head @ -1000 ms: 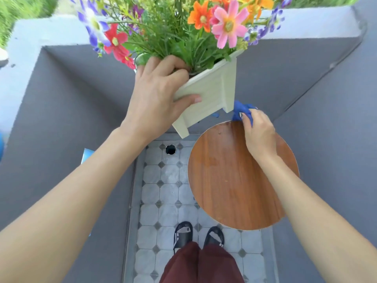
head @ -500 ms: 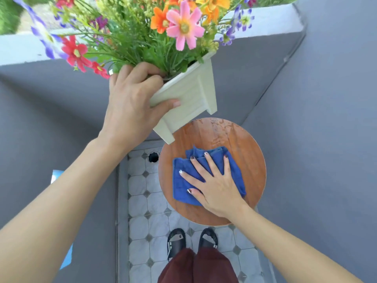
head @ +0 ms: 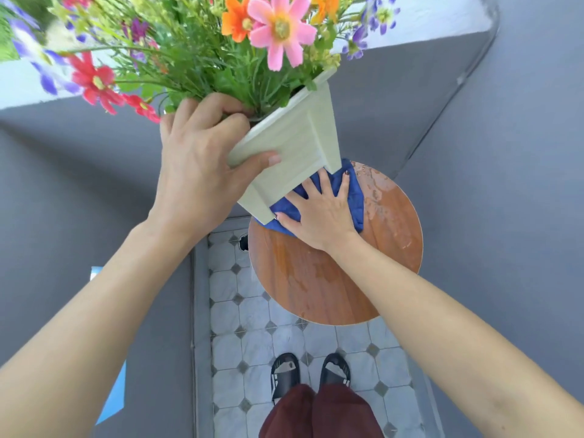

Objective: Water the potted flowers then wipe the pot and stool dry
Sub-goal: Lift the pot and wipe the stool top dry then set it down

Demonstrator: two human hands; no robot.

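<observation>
Two hands busy | my left hand [head: 202, 165] grips the tilted white pot [head: 294, 147] of flowers [head: 278, 30] above the stool [head: 335, 279] | my right hand [head: 319, 213] presses flat, fingers spread, on the blue cloth [head: 354, 197] on the wet seat
</observation>
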